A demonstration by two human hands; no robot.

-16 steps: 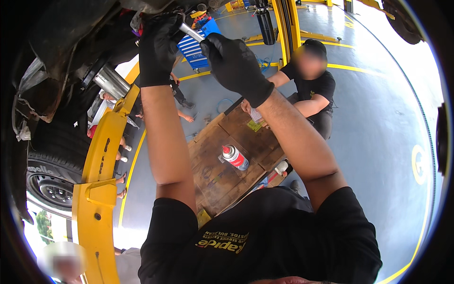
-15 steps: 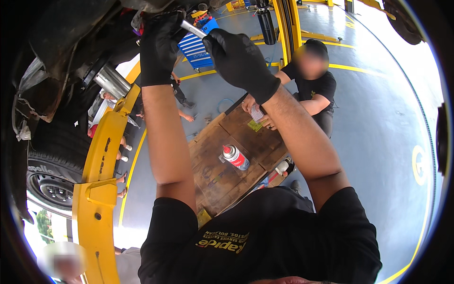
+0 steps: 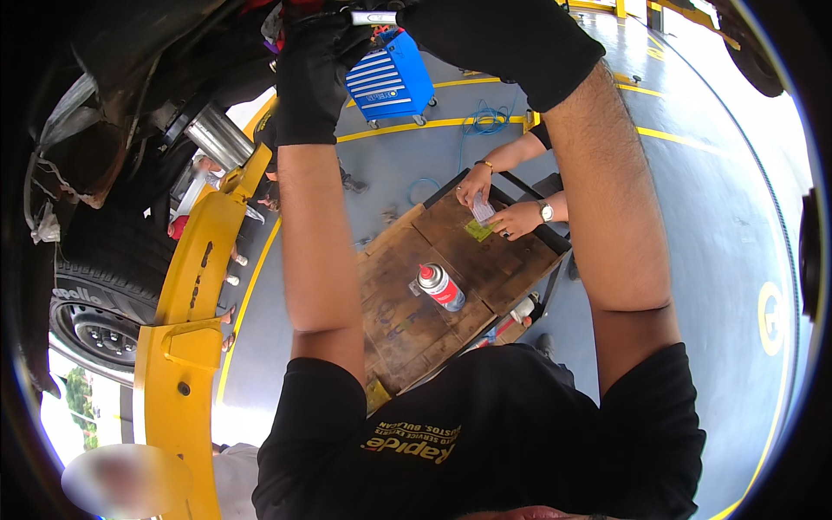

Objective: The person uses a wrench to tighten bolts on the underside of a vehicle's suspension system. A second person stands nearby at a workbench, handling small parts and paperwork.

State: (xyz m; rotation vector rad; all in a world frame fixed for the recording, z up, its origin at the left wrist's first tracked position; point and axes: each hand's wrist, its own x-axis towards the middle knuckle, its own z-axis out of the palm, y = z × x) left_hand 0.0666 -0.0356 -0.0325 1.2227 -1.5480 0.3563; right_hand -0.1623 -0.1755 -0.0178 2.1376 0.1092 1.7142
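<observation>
A silver wrench (image 3: 374, 17) spans the gap between my two black-gloved hands, close under the dark underside of a raised car (image 3: 191, 43). My right hand (image 3: 494, 39) is closed round its right end, the fingers partly cut off by the upper edge. At its other end, my left hand (image 3: 314, 74) is curled against the wrench beneath the car parts; dark shadow hides most of those fingertips. Whatever the wrench's head sits on is hidden.
Below my arms stands a wooden-topped cart (image 3: 425, 321) bearing a red-capped spray can (image 3: 440, 286). Across it, a co-worker's hands (image 3: 498, 212) hold a small packet. A yellow lift post (image 3: 182, 347) and a wheel (image 3: 95, 325) are at left, a blue tool cabinet (image 3: 390, 78) beyond.
My right hand has swung up and to the right with the wrench, which now lies nearly level. My left hand has shifted slightly right. The co-worker's head is now hidden behind my right arm.
</observation>
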